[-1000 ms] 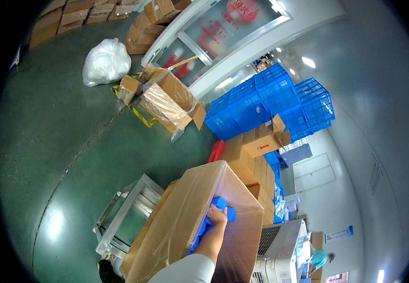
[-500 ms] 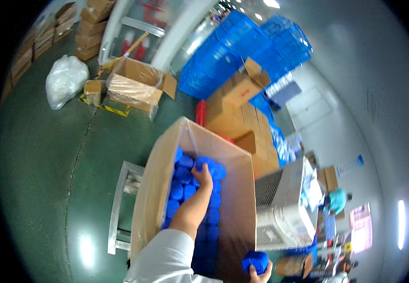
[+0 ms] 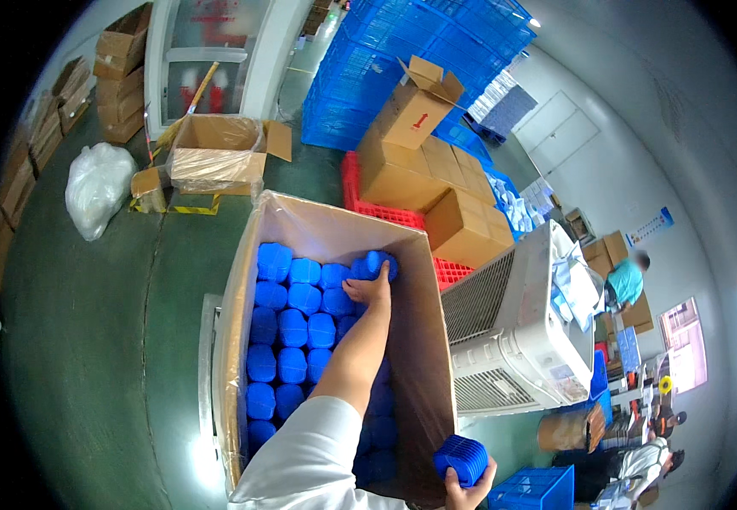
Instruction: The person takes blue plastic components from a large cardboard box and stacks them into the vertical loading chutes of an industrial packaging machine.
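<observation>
A tall, plastic-lined cardboard box stands in front of me, holding rows of rounded blue bundles. My left hand reaches deep into it, fingers closed round a blue bundle at the far right corner of the layer. My forearm hides part of the rows beneath. Outside the box's near right corner, my right hand grips another blue bundle, whose side shows close parallel ridges. What the bundles are made of, I cannot tell.
Right of the box stands a white vented machine with papers on top. Beyond are closed cartons on a red pallet and stacked blue crates. An open carton and a white bag sit far left. People work at far right.
The view has turned and shifted, so more rows in the box show. My left hand stays on a blue bundle, now at the far right corner. My right hand still holds its bundle, tilted more.
</observation>
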The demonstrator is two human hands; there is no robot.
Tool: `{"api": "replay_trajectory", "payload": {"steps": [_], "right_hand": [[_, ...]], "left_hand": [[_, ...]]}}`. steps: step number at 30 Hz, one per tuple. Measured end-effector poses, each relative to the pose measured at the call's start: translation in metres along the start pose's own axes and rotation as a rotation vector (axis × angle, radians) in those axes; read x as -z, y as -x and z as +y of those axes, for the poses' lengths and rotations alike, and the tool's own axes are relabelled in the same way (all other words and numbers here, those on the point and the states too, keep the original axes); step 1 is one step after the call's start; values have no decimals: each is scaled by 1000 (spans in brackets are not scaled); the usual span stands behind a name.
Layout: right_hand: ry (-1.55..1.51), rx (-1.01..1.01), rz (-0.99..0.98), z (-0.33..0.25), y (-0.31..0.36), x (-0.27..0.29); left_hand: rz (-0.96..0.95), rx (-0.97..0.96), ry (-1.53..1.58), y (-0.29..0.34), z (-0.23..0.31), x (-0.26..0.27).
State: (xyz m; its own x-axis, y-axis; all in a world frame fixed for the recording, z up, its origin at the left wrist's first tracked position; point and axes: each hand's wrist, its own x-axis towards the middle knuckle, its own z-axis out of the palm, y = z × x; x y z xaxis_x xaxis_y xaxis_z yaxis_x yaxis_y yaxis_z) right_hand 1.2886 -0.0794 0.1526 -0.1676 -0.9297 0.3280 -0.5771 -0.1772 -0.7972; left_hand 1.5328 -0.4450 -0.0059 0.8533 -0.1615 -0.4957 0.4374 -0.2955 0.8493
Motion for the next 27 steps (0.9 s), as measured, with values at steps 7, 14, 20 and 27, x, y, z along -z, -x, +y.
{"api": "replay_trajectory", "payload": {"steps": [7,14,20,27], "right_hand": [[15,6,8,-9,0,-9],[-86,-21,-17,-6,2,-6],[-143,116,26,-9,-4,-6],[-762,-102,32,8,-11,1]], "left_hand": [[-138,-123,96,-4,7,2],[-400,-122,308,0,21,46],[-1295,333,772,-23,23,133],[-1915,109,589,83,100,220]]}}
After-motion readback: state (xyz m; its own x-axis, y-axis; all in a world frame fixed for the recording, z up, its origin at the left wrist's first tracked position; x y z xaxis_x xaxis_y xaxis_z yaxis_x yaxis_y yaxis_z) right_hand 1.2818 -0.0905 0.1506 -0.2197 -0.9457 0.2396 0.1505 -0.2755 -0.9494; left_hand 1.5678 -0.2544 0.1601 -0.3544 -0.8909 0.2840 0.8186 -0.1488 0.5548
